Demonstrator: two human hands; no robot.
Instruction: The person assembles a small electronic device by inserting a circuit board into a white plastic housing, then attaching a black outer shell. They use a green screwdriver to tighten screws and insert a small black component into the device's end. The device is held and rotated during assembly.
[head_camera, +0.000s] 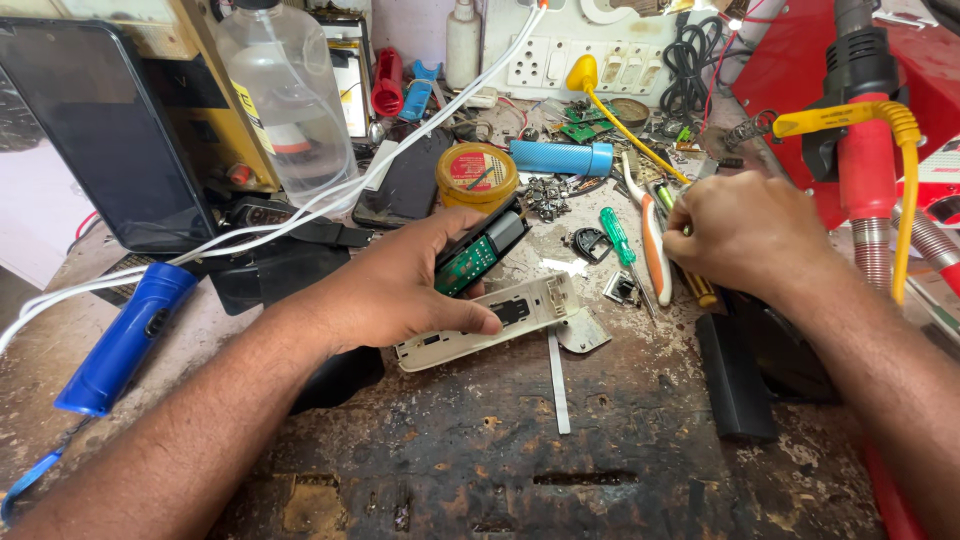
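Scarred, stained workbench (560, 470) nearest. Just beyond, left hand (400, 290) clasping an opened black device with green circuit board (470, 258), thumb pressing its white cover (500, 320) flat. Probably light, rigid, fragile; best gripped by the casing edges, off the board. Right hand (745, 232) clenched on a yellow-handled tool (700, 290). Further back, green screwdriver (618, 236), yellow tin (477, 172), clear bottle (290, 100), wall sockets (590, 62).

Worn, stained workbench (480, 460). Blue torch (125, 335) at left by a white cable (300, 210). Dark tablet (95, 140) leans behind, clear plastic bottle (285, 100) beside it. Round yellow tin (476, 175), blue cylinder (560, 157), green-handled screwdriver (616, 235), white socket strip (590, 65), red hot-air tool (865, 160) at right.
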